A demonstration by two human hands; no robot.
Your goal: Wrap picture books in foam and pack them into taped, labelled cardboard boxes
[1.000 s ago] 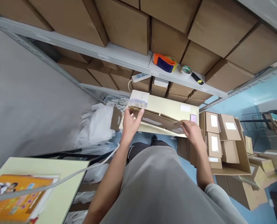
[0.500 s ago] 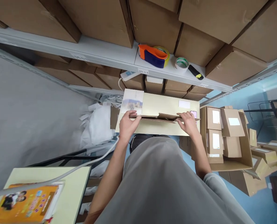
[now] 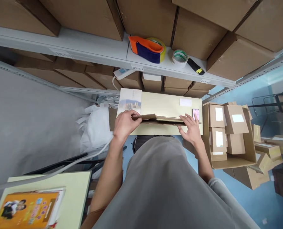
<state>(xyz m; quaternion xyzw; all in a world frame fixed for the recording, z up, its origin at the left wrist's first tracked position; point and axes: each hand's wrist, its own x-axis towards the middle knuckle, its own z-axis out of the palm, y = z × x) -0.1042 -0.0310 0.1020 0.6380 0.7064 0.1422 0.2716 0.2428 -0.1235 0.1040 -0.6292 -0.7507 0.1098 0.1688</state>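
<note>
Two bare hands work on a flat brown carton (image 3: 169, 119) at the tabletop's (image 3: 164, 100) near side. A second ago its broad face was tilted into view; now it shows mostly top edges, a narrow gap between them, which suggests the panels are being parted. The left hand (image 3: 126, 124) pinches a flap at the carton's left end. The right hand (image 3: 192, 128) spreads over the right end; whether it grips, I cannot tell.

Beyond the carton lie a printed sheet (image 3: 130, 101), at left, and a white slip (image 3: 185, 102); a phone (image 3: 195, 112) is just past its right end. Farther behind, a shelf (image 3: 91, 52) bears boxes (image 3: 146, 19) and a tape gun (image 3: 147, 49). Right of the carton, an open box (image 3: 229, 164) of parcels (image 3: 219, 117) stands above blue floor (image 3: 246, 203).
</note>
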